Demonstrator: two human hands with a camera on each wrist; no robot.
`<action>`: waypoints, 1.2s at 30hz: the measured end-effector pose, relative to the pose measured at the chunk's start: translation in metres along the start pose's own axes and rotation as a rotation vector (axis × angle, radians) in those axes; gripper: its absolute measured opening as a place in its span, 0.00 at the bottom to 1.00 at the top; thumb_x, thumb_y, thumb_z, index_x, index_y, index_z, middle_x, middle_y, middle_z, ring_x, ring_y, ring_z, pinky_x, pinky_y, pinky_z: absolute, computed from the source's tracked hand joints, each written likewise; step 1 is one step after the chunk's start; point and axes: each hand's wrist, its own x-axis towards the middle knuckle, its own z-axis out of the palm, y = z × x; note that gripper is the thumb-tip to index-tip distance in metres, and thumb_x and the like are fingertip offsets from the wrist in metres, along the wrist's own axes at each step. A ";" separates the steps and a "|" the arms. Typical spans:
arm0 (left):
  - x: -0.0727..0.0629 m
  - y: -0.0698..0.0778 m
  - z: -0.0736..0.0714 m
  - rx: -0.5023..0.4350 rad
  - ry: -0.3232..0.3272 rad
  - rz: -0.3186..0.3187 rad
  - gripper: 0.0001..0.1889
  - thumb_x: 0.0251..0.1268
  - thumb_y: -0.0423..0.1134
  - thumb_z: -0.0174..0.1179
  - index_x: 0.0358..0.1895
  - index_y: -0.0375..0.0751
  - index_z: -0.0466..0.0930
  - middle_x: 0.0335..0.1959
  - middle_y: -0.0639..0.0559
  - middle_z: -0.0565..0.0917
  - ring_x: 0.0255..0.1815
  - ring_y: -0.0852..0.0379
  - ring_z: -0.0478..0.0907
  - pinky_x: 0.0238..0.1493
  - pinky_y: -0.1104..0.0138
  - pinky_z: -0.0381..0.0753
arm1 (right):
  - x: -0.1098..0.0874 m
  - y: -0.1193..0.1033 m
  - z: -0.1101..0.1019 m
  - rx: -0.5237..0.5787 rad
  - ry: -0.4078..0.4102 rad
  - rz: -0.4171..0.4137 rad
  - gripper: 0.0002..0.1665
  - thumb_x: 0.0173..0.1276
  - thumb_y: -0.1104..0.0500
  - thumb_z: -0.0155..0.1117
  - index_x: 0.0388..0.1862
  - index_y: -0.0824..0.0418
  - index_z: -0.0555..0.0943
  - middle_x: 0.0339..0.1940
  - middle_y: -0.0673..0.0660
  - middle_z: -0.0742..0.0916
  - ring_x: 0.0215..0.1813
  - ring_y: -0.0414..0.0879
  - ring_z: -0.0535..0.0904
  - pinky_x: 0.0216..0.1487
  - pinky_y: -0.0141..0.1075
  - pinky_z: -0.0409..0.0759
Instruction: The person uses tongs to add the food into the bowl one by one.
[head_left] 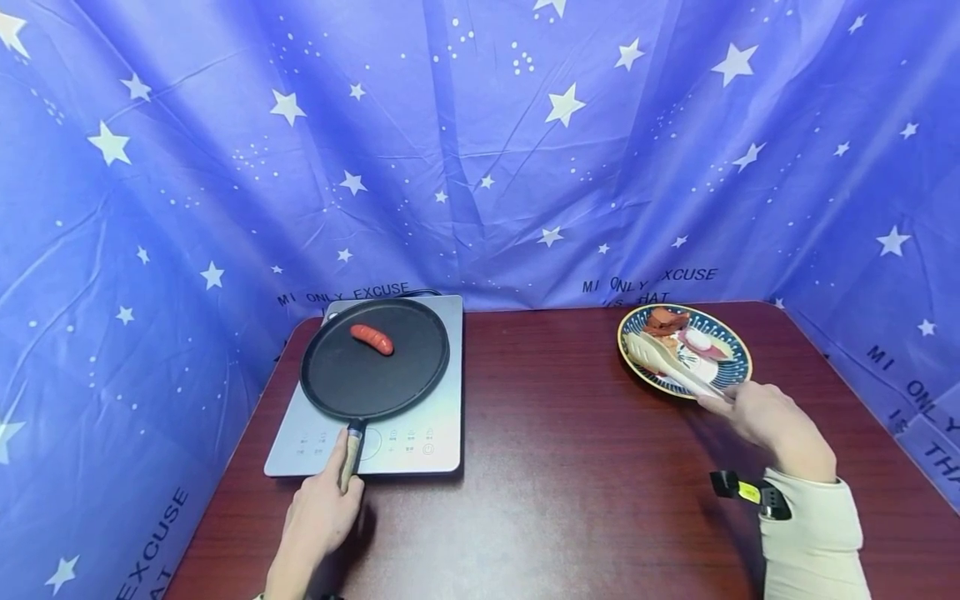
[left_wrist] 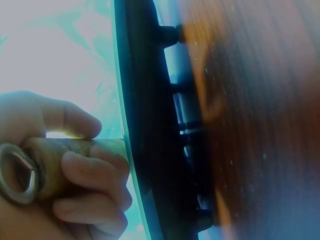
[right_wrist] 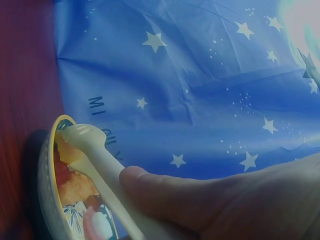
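Observation:
My left hand (head_left: 318, 508) grips the wooden handle (head_left: 349, 460) of a flat black pan (head_left: 375, 383). In the left wrist view the fingers curl round that handle, with a metal ring at its end. A scored red sausage (head_left: 372, 339) lies in the pan's upper half. On the right, my right hand (head_left: 780, 425) holds cream-coloured tongs (head_left: 663, 358) whose tips reach over the left side of a patterned plate (head_left: 741, 358). Between the tong arms in the right wrist view (right_wrist: 107, 172) lies orange-brown food (right_wrist: 77, 186); I cannot tell if they pinch it.
The pan rests on a silver induction cooker (head_left: 442, 425) at the left of the dark red table (head_left: 540, 433). Reddish-brown pieces (head_left: 665, 321) and a pink and white food item (head_left: 703, 342) share the plate. A blue starry curtain (head_left: 480, 150) hangs behind and at both sides.

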 end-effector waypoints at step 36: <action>0.000 -0.003 0.001 -0.006 0.020 0.022 0.38 0.58 0.40 0.52 0.74 0.48 0.53 0.41 0.28 0.80 0.27 0.43 0.77 0.24 0.51 0.71 | 0.006 0.020 0.003 0.128 0.071 0.049 0.34 0.73 0.38 0.41 0.28 0.64 0.80 0.13 0.51 0.77 0.21 0.48 0.74 0.25 0.43 0.68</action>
